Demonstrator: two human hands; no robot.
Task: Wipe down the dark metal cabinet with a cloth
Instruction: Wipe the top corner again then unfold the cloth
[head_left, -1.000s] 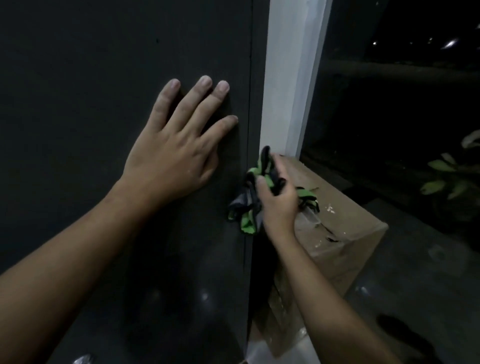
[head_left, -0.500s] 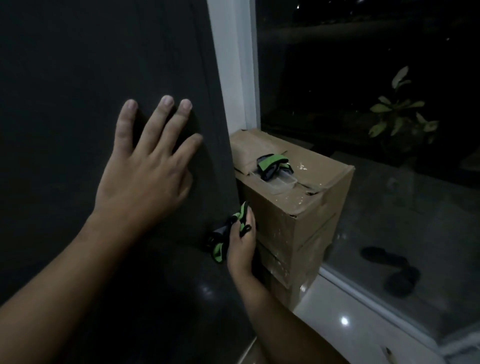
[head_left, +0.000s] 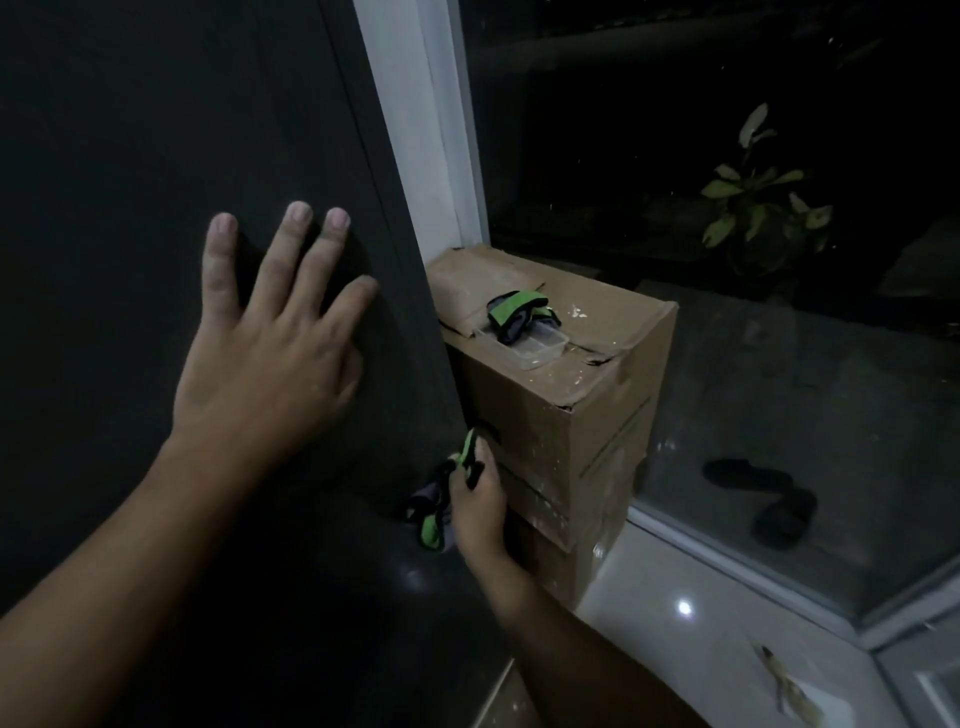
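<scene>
Now grips cloth (head_left: 430, 527) in curled right hand (head_left: 480, 514), low against right edge of cabinet (head_left: 156, 156); braces left hand (head_left: 265, 358) flat, fingers spread, above and leftward; probably calls for strokes along that upright edge

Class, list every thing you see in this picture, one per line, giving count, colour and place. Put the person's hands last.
dark metal cabinet: one, dark grey, fills the left side.
green-and-black cloth: one, low at the cabinet's right edge.
second green-and-black cloth: one, in the container.
clear plastic container: one, transparent, on top of the upper box.
brown cardboard boxes: apparently two, brown, stacked right of the cabinet.
white window frame: one, white, behind the boxes.
leafy plant: one, green, beyond the glass, upper right.
dark sandals: two, black, on the ground beyond the glass.
left hand: one, flat on the cabinet, fingers spread.
right hand: one, grips the first cloth.
</scene>
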